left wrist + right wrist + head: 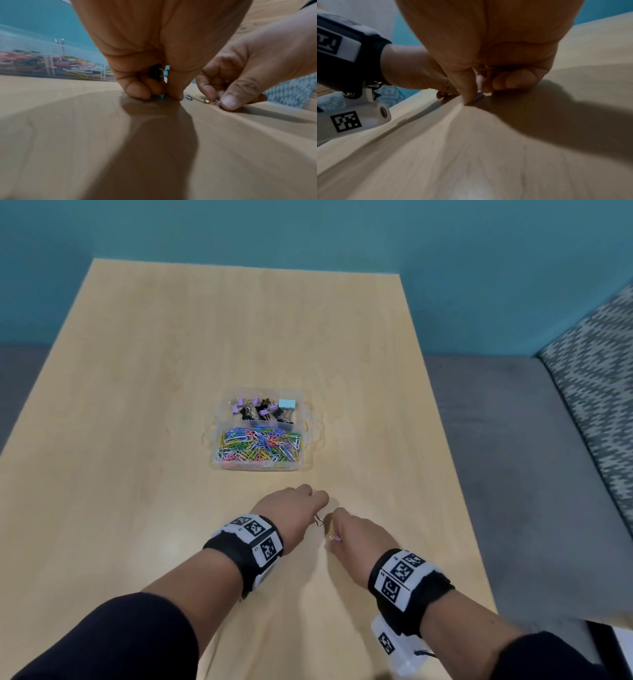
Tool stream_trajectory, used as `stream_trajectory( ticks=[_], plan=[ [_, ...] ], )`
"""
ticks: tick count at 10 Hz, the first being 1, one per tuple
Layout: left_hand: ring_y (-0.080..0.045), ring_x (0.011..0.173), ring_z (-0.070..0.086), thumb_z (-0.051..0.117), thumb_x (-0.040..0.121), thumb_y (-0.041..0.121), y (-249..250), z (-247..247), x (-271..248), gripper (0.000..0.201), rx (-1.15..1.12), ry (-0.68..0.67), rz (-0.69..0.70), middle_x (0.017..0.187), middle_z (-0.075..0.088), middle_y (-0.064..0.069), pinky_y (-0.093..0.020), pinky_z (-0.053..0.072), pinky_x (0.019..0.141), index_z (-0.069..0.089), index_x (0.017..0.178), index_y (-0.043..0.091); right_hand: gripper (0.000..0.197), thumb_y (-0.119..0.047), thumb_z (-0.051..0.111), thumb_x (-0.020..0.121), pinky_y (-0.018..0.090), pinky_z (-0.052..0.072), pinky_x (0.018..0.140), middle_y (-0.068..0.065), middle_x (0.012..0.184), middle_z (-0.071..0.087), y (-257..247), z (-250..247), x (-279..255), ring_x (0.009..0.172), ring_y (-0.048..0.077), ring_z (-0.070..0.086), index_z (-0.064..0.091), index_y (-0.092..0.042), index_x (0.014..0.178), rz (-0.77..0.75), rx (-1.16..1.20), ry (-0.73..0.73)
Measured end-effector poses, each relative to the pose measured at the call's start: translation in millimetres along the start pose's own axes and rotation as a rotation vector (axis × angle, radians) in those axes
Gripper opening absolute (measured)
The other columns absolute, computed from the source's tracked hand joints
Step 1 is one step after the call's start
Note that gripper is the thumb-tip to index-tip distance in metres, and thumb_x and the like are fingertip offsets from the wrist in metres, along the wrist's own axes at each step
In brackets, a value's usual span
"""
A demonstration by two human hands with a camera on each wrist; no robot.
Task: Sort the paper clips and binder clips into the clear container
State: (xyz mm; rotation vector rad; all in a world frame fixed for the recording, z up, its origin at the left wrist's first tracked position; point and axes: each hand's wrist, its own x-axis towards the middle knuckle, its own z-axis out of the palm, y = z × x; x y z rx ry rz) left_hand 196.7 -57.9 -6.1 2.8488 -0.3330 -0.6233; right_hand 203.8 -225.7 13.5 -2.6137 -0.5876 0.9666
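A clear container (310, 419) stands mid-table, with binder clips (262, 409) in its far compartment and coloured paper clips (260, 445) in its near one. In front of it both hands are down on the table, close together. My left hand (310, 501) curls around a black binder clip (157, 73), whose wire handles (318, 521) poke out, and its fingertips press on the wood. My right hand (337, 523) pinches a small purple binder clip (480, 95) against the tabletop between thumb and fingers.
Light wooden table (137, 405) with a teal wall behind it. A grey patterned seat (596, 378) runs along the right. Two small metal bits (188, 97) lie on the wood between the hands; I cannot tell what they are.
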Motion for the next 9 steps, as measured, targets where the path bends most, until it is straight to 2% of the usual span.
stream_trajectory(
  ticks=[1, 2, 3, 4, 5, 6, 7, 8, 9],
  plan=[
    [-0.029, 0.081, 0.052, 0.05, 0.092, 0.025, -2.4, 0.1, -2.3, 0.017, -0.05, 0.016, -0.037, 0.092, 0.042, -0.003, -0.035, 0.033, 0.058, 0.034, 0.098, 0.022, 0.011, -0.023, 0.049, 0.09, 0.032, 0.039, 0.059, -0.003, 0.081, 0.052, -3.5, -6.2, 8.8, 0.073, 0.024, 0.052, 0.038, -0.024, 0.093, 0.004, -0.056, -0.05],
    [-0.032, 0.076, 0.052, 0.047, 0.088, 0.023, -4.9, 1.5, -9.2, 0.016, -0.116, 0.039, -0.076, 0.092, 0.05, -0.006, -0.034, 0.031, 0.057, 0.031, 0.09, 0.022, 0.017, -0.021, 0.047, 0.083, 0.031, 0.03, 0.05, -0.004, 0.068, 0.043, -7.4, -12.4, 13.2, 0.061, 0.023, 0.045, 0.031, -0.021, 0.085, -0.041, -0.207, -0.103],
    [-0.029, 0.067, 0.045, 0.045, 0.081, 0.017, -16.8, -5.4, -20.5, 0.016, -0.26, 0.092, -0.173, 0.076, 0.048, 0.001, -0.032, 0.03, 0.054, 0.031, 0.08, 0.023, 0.02, -0.023, 0.044, 0.083, 0.033, 0.032, 0.058, 0.005, 0.072, 0.049, -11.3, -21.7, 17.4, 0.066, 0.03, 0.044, 0.025, -0.023, 0.088, -0.154, -0.369, -0.153],
    [-0.025, 0.068, 0.05, 0.049, 0.077, 0.016, -47.5, -32.0, -22.5, 0.011, -0.393, 0.247, -0.27, 0.073, 0.053, 0.004, -0.032, 0.036, 0.055, 0.043, 0.083, 0.024, 0.007, -0.023, 0.041, 0.087, 0.032, 0.033, 0.061, 0.013, 0.083, 0.057, -15.4, -45.9, 41.1, 0.071, 0.03, 0.046, 0.036, -0.018, 0.089, -0.126, -0.315, -0.155],
    [-0.027, 0.069, 0.052, 0.05, 0.078, 0.012, -86.7, -71.2, -9.4, 0.012, -0.411, 0.414, -0.385, 0.073, 0.055, 0.0, -0.031, 0.034, 0.058, 0.052, 0.085, 0.022, 0.013, -0.018, 0.044, 0.085, 0.033, 0.043, 0.058, 0.014, 0.077, 0.061, -29.9, -80.5, 78.7, 0.064, 0.027, 0.053, 0.055, -0.012, 0.085, 0.018, 0.179, -0.066],
    [-0.027, 0.074, 0.054, 0.046, 0.08, 0.007, -113.0, -101.9, 11.5, 0.017, -0.395, 0.417, -0.474, 0.081, 0.06, -0.004, -0.03, 0.037, 0.061, 0.056, 0.089, 0.018, 0.013, -0.006, 0.045, 0.086, 0.033, 0.047, 0.046, 0.012, 0.062, 0.053, -59.5, -114.1, 111.2, 0.048, 0.022, 0.049, 0.055, -0.009, 0.078, 0.089, 0.711, 0.053],
    [-0.025, 0.08, 0.056, 0.041, 0.082, 0.002, -121.8, -111.3, 35.0, 0.028, -0.403, 0.322, -0.498, 0.096, 0.063, -0.006, -0.029, 0.04, 0.063, 0.058, 0.094, 0.02, 0.018, -0.001, 0.043, 0.094, 0.04, 0.06, 0.065, 0.014, 0.071, 0.057, -89.9, -130.6, 138.5, 0.06, 0.025, 0.058, 0.058, -0.003, 0.084, 0.079, 0.785, 0.103],
    [-0.026, 0.094, 0.059, 0.048, 0.084, 0.003, -123.5, -112.3, 48.1, 0.041, -0.443, 0.303, -0.46, 0.117, 0.06, -0.008, -0.03, 0.047, 0.075, 0.058, 0.118, 0.023, 0.013, -0.009, 0.051, 0.093, 0.05, 0.055, 0.084, 0.014, 0.078, 0.057, -105.1, -128.8, 156.1, 0.075, 0.029, 0.059, 0.06, -0.001, 0.095, 0.07, 0.772, 0.082],
    [-0.022, 0.103, 0.058, 0.053, 0.084, 0.008, -130.1, -112.1, 37.5, 0.045, -0.61, 0.453, -0.48, 0.126, 0.054, -0.007, -0.031, 0.046, 0.085, 0.055, 0.126, 0.025, 0.015, -0.021, 0.056, 0.094, 0.043, 0.055, 0.087, 0.012, 0.097, 0.057, -102.5, -127.0, 154.3, 0.087, 0.027, 0.057, 0.059, -0.01, 0.104, 0.052, 0.882, 0.12]
  ],
)
